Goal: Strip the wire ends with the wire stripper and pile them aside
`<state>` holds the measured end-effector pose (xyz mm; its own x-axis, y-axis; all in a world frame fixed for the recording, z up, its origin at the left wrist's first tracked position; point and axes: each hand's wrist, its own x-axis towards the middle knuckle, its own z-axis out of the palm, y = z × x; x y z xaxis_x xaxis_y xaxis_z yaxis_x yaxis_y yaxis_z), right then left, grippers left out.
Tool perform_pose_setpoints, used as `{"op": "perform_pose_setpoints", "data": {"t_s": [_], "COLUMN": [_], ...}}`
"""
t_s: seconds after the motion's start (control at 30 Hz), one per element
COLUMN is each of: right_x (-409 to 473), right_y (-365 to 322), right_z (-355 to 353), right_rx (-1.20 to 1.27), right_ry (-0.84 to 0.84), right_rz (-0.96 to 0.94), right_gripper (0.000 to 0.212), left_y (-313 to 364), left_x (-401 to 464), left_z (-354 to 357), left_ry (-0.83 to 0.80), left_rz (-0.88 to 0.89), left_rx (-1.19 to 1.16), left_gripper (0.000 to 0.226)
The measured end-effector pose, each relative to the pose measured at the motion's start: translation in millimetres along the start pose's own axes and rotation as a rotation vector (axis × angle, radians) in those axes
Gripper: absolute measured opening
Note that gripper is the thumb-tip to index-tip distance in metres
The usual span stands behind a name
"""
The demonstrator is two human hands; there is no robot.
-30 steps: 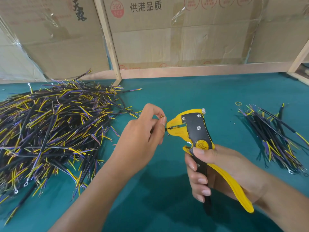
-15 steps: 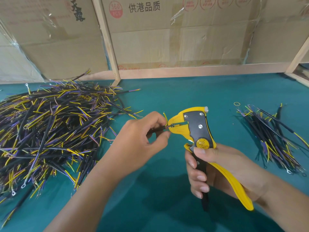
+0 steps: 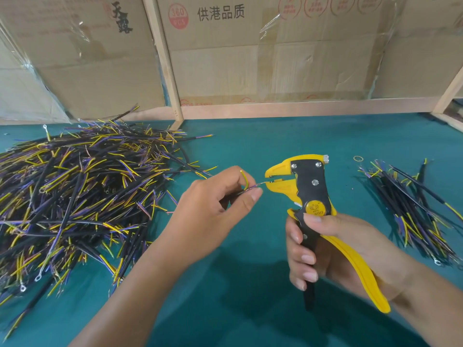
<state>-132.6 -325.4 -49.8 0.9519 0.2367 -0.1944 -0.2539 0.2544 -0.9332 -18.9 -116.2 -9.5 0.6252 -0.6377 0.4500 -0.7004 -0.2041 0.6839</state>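
My right hand (image 3: pixel 333 249) grips the handles of a yellow and black wire stripper (image 3: pixel 309 194), held upright above the green table with its jaws pointing left and slightly parted. My left hand (image 3: pixel 213 211) pinches a short wire (image 3: pixel 246 187) between thumb and fingers; a bare metal tip reaches into the stripper's jaws, while a yellow strand curls up beside my index finger. A large heap of black, yellow and purple wires (image 3: pixel 75 196) lies at the left. A smaller pile of wires (image 3: pixel 411 206) lies at the right.
The green table top (image 3: pixel 250 141) stretches between the two piles. Cardboard boxes (image 3: pixel 275 51) on a wooden frame (image 3: pixel 165 61) close off the back. A small ring (image 3: pixel 358 158) lies by the right pile.
The stripper's jaws have opened and its handles have spread. My left hand has drawn the wire a little to the left, and a bare tip now shows between hand and jaws.
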Motion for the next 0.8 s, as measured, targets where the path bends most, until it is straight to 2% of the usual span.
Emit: {"op": "perform_pose_setpoints", "data": {"t_s": [0.27,0.5,0.63,0.8], "right_x": [-0.2,-2.0,-3.0,-4.0], "right_y": [-6.2,-3.4,-5.5,-7.4], "right_z": [1.2,3.5,4.5,6.7], "right_rx": [0.095,-0.021,-0.014,-0.005], "right_ry": [-0.029,0.018,0.029,0.023], "right_rz": [-0.015,-0.007,-0.019,-0.009], "right_gripper": [0.043,0.049,0.047,0.048], "left_y": [2.8,5.5,6.4,8.4], "left_x": [-1.0,-0.9,-1.3,-0.9], "left_z": [2.0,0.7,1.4,1.6], "left_ry": [0.067,0.059,0.033,0.068], "left_rz": [-0.008,-0.010,-0.024,-0.056], "left_rx": [-0.162,-0.198,-0.208,-0.221], "left_gripper": [0.011,0.011,0.003,0.009]}}
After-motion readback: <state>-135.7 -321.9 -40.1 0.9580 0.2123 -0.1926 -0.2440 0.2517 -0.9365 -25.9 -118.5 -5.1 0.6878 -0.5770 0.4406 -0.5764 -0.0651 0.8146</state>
